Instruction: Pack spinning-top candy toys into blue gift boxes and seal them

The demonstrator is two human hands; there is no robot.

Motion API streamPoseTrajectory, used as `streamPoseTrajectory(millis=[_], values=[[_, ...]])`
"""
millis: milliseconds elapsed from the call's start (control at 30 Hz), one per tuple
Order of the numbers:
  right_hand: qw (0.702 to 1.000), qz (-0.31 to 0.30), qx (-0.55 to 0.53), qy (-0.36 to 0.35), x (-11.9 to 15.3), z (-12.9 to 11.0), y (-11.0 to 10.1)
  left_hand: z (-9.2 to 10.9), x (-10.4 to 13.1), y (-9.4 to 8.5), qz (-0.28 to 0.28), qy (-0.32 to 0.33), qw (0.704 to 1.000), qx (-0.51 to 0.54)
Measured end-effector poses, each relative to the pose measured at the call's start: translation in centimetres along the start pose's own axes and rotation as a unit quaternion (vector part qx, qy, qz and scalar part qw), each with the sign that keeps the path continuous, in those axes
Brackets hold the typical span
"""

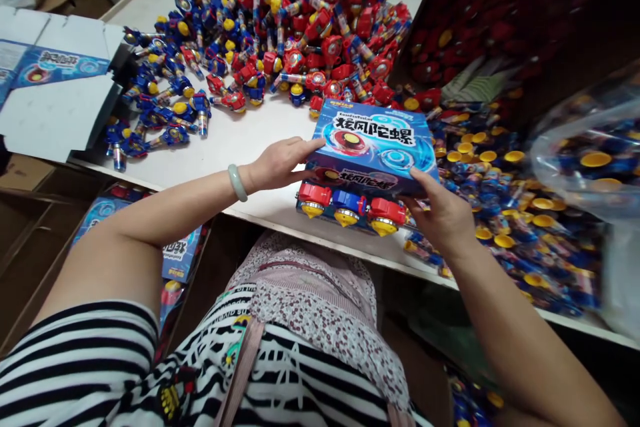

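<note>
A blue printed display box [373,140] sits at the front edge of the white table, held from both sides. My left hand [283,163] grips its left side, fingers on the top edge and thumb lower down. On the opposite side my right hand [443,210] is closed on the front right corner. Below the box's front flap, a row of spinning-top toys [347,207] shows, two red and one blue, with yellow tips pointing down. The rest of the box's inside is hidden by its lid.
Behind the box rises a big pile of red and blue spinning-top toys [310,27] on the white table [240,140]. Flattened box blanks [55,87] lie at left. Toys with yellow parts [510,213] and a clear plastic bag [590,140] fill the right. A carton [107,207] with packed boxes stands below left.
</note>
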State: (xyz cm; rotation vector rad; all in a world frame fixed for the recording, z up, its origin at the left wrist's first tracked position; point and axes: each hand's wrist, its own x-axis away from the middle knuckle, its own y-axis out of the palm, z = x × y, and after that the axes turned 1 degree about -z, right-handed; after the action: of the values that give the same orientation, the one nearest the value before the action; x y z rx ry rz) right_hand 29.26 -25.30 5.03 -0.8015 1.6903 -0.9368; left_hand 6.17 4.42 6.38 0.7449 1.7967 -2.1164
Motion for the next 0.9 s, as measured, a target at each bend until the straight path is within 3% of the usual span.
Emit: streamPoseTrajectory(millis=[167,300,500,600,667,767,833,900], values=[[0.996,-0.083,-0.019,-0.014,0.9,0.8,0.5,-0.6,2.0,1.5,-0.069,0.041,0.996,-0.032],[0.996,-0.091,-0.014,0.002,2.4,1.2,2.1,-0.9,2.8,2.9,-0.059,0.041,0.996,-0.043],[0.994,-0.07,-0.064,0.06,3.3,0.3,3.6,-0.9,3.0,2.3,-0.065,0.019,0.996,0.065],[0.988,-0.086,-0.115,0.065,3.7,0.5,2.8,-1.2,3.0,2.2,-0.027,-0.056,0.977,0.202],[0.984,-0.06,-0.146,0.081,4.5,0.7,1.8,-2.2,2.3,2.8,0.052,-0.161,0.938,0.304],[0.976,0.014,-0.147,0.159,6.7,0.2,0.9,-4.8,-0.1,4.7,0.152,-0.327,0.837,0.411],[0.967,-0.012,-0.153,0.204,8.0,-1.0,1.2,-6.4,-2.3,6.5,0.162,-0.397,0.767,0.477],[0.957,-0.087,-0.171,0.216,8.6,-2.7,2.2,-7.3,-4.4,8.4,0.148,-0.436,0.699,0.547]])
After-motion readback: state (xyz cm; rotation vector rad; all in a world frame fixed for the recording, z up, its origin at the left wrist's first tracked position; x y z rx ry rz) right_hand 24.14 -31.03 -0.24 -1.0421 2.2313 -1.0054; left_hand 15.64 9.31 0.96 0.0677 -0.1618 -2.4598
